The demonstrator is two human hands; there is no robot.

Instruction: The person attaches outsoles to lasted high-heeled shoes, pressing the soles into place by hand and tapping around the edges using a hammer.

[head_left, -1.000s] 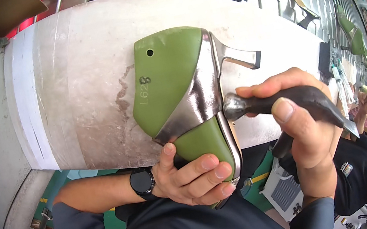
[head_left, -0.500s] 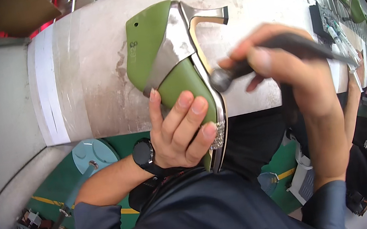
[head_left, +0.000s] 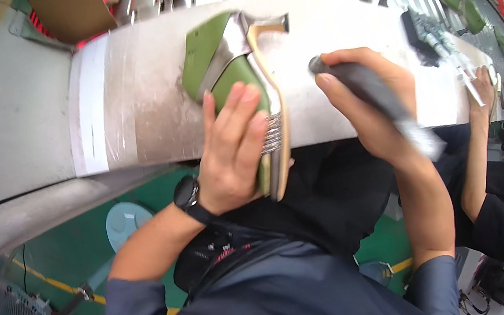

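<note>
Shoe [head_left: 267, 78] best braced firmly on desk [head_left: 151, 101]: left fingers [head_left: 235, 110] grasp it, right fingers [head_left: 358, 56] clench hammer [head_left: 367, 91] apart from it.

I see the shoe [head_left: 236, 39] in silver on my feed, its sole [head_left: 276, 96] tan, its band [head_left: 273, 135] glittering silver, over a green last [head_left: 205, 44]. Right of the shoe, the hammer [head_left: 369, 87] looks black. Around the shoe I have an off-white bench [head_left: 319, 120], brownish to its left, beyond which runs a white strip [head_left: 92, 111]. Below the shoe, I see green floor [head_left: 77, 215] with yellow lines.
</note>
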